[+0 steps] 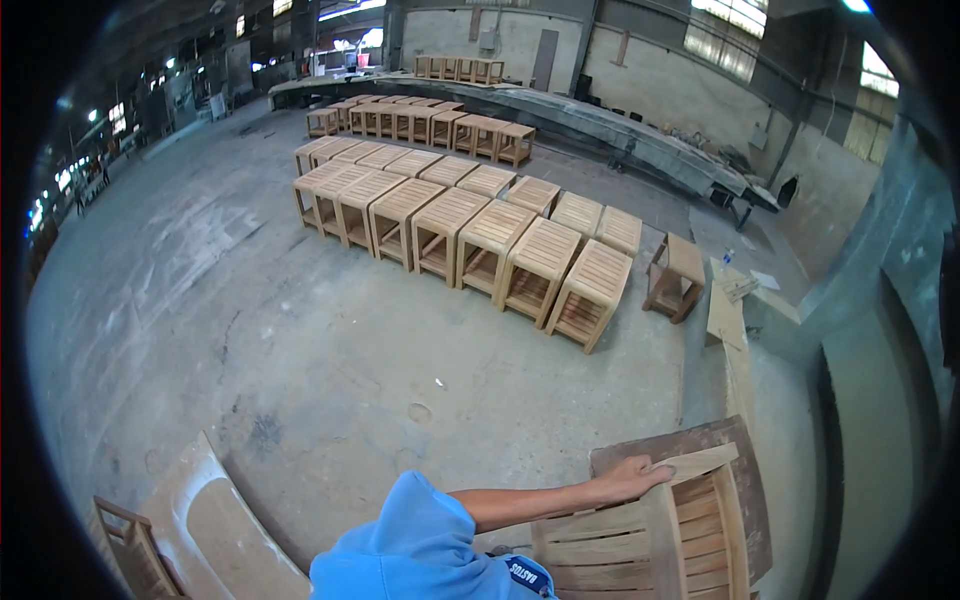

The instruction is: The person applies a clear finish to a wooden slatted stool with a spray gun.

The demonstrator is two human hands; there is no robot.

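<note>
Concrete floor (300,350) spreads beyond the left hand (630,481), fingers curled closed over the corner of a slatted wooden stool (664,545), a brown board (700,435) beneath; the right hand's out of sight. Firm grip, steady wrist: that keeps the frame controlled!

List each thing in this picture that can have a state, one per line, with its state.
Left hand: closed on the slatted piece's edge
Slatted piece: held; upright or on its side, cannot tell
Dark board: partly covered
Stools in rows: standing upright
Lone stool: standing apart from the rows
Overhead light: lit
</note>
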